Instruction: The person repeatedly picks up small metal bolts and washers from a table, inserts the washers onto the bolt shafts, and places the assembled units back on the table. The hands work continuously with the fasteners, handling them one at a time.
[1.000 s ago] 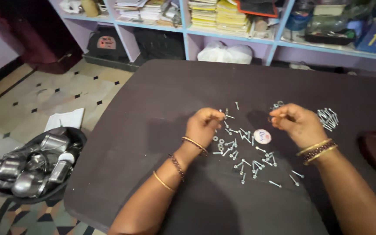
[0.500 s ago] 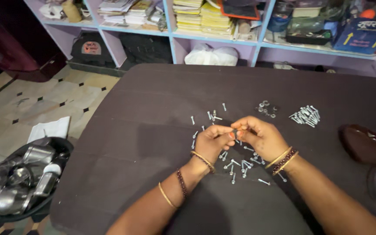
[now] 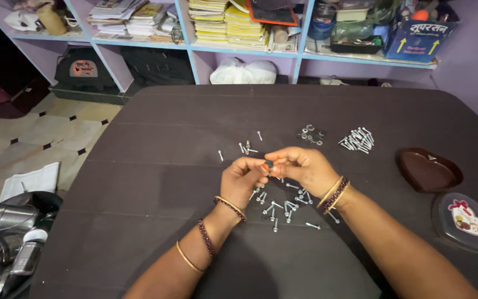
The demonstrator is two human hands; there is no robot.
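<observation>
My left hand (image 3: 243,179) and my right hand (image 3: 301,169) meet fingertip to fingertip above the dark table (image 3: 156,166). Between them they pinch a small metal screw (image 3: 270,165) that is mostly hidden by the fingers; whether a nut sits on it I cannot tell. Under and just before the hands lie several loose screws (image 3: 283,207). A few more screws (image 3: 245,147) lie scattered just beyond the left hand.
A small heap of nuts and washers (image 3: 310,134) and a bundle of screws (image 3: 356,140) lie farther back right. A brown heart-shaped box (image 3: 428,170) and its decorated lid (image 3: 467,221) sit at the right edge. A basket of steel vessels (image 3: 6,243) stands on the floor, left. Shelves (image 3: 239,47) run behind.
A second ago the hands were apart, each with something small; they have come together at the fingertips. The view has shifted so the table contents sit further left.
</observation>
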